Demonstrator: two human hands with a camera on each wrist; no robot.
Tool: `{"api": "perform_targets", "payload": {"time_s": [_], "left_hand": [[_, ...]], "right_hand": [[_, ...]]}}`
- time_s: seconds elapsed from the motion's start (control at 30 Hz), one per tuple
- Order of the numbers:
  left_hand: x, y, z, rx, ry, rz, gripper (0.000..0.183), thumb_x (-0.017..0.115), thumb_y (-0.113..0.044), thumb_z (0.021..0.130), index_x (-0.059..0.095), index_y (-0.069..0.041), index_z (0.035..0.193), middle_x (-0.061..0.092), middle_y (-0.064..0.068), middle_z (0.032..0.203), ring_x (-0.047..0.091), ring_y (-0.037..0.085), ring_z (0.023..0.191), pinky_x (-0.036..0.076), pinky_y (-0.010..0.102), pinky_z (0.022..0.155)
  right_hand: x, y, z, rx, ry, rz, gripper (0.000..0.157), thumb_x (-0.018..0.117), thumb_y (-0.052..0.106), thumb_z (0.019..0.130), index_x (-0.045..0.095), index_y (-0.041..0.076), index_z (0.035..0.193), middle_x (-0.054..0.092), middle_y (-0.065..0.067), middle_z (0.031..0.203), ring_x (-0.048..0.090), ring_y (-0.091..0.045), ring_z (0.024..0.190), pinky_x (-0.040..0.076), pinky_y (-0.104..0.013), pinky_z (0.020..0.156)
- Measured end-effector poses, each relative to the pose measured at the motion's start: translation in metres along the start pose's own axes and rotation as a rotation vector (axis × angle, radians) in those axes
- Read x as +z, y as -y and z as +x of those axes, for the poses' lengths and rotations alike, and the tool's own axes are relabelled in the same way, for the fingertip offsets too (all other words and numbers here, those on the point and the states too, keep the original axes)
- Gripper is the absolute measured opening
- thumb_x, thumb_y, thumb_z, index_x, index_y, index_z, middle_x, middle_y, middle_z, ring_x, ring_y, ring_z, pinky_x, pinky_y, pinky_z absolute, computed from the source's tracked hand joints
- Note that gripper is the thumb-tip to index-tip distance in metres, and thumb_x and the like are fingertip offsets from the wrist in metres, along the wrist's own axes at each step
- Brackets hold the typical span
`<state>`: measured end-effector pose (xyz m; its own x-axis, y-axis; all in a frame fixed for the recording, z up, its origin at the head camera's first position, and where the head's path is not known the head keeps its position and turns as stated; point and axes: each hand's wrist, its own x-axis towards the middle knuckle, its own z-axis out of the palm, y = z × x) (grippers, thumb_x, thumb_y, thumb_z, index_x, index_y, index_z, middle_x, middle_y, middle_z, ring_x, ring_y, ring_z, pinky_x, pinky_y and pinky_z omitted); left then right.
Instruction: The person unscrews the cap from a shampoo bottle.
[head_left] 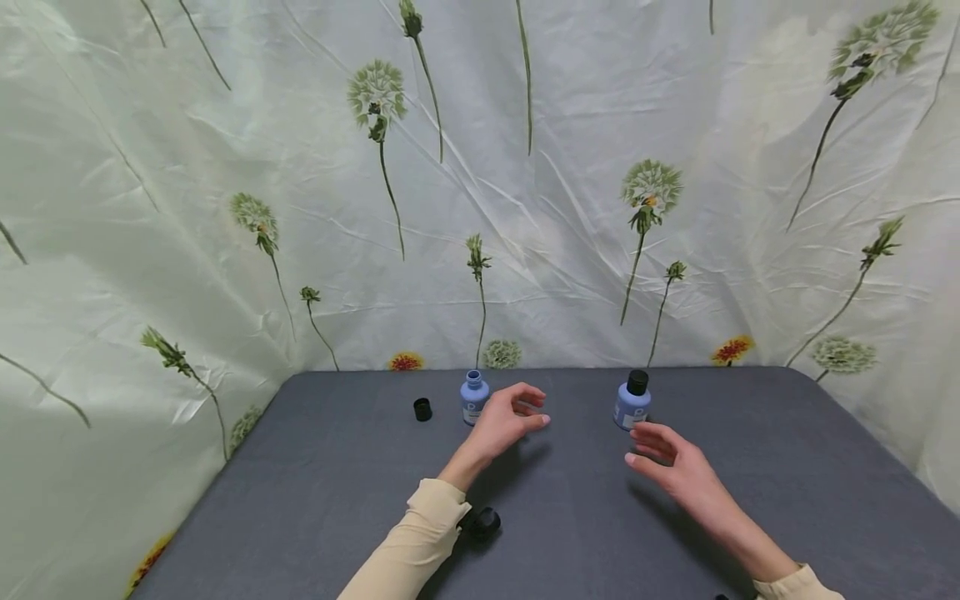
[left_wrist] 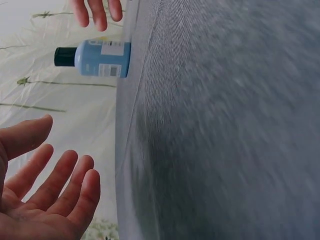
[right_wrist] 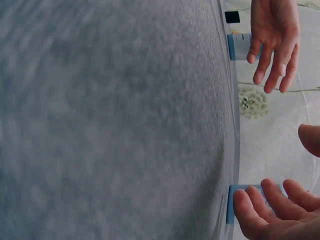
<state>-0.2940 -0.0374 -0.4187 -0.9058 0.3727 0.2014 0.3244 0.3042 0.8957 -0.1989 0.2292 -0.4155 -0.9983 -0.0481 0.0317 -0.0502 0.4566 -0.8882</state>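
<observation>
Toward the back of the table stand two blue bottles with white labels. The left bottle (head_left: pixel 473 398) has no cap on its neck; a black cap (head_left: pixel 422 409) sits to its left. On the right bottle (head_left: pixel 632 403) a black cap (head_left: pixel 637 382) is in place. My left hand (head_left: pixel 508 418) hovers in front of and right of the uncapped bottle, fingers loosely bent and holding nothing. My right hand (head_left: pixel 678 467) is raised just in front of the capped bottle, also holding nothing; its fingertips overlap that bottle's base in the head view.
A dark grey cloth covers the table (head_left: pixel 570 517). Black round objects (head_left: pixel 486 522) lie beside my left sleeve, partly hidden by it. Another dark bit (head_left: pixel 722 597) shows at the bottom edge near my right wrist. Behind the table hangs a white flowered curtain (head_left: pixel 555 217).
</observation>
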Motion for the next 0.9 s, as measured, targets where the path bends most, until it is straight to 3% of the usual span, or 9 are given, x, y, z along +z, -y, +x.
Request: {"api": "perform_targets", "payload": {"time_s": [0.37, 0.9], "left_hand": [[0.018, -0.002, 0.014, 0.009, 0.016, 0.0, 0.035, 0.076, -0.014, 0.087, 0.067, -0.005, 0.12, 0.066, 0.013, 0.118, 0.065, 0.018, 0.096, 0.053, 0.033, 0.074], [0.035, -0.011, 0.038, -0.014, 0.003, 0.025, 0.03, 0.076, -0.018, 0.087, 0.068, -0.015, 0.116, 0.067, -0.001, 0.111, 0.065, 0.012, 0.093, 0.053, 0.03, 0.074]], "right_hand": [[-0.016, -0.006, 0.003, -0.021, -0.046, -0.039, 0.06, 0.068, 0.025, 0.095, 0.044, -0.005, 0.141, 0.051, -0.026, 0.139, 0.052, -0.04, 0.125, 0.051, -0.04, 0.088], [-0.036, -0.018, 0.025, -0.029, -0.016, -0.164, 0.065, 0.067, 0.026, 0.095, 0.039, -0.01, 0.141, 0.045, -0.033, 0.139, 0.047, -0.047, 0.125, 0.047, -0.052, 0.093]]}}
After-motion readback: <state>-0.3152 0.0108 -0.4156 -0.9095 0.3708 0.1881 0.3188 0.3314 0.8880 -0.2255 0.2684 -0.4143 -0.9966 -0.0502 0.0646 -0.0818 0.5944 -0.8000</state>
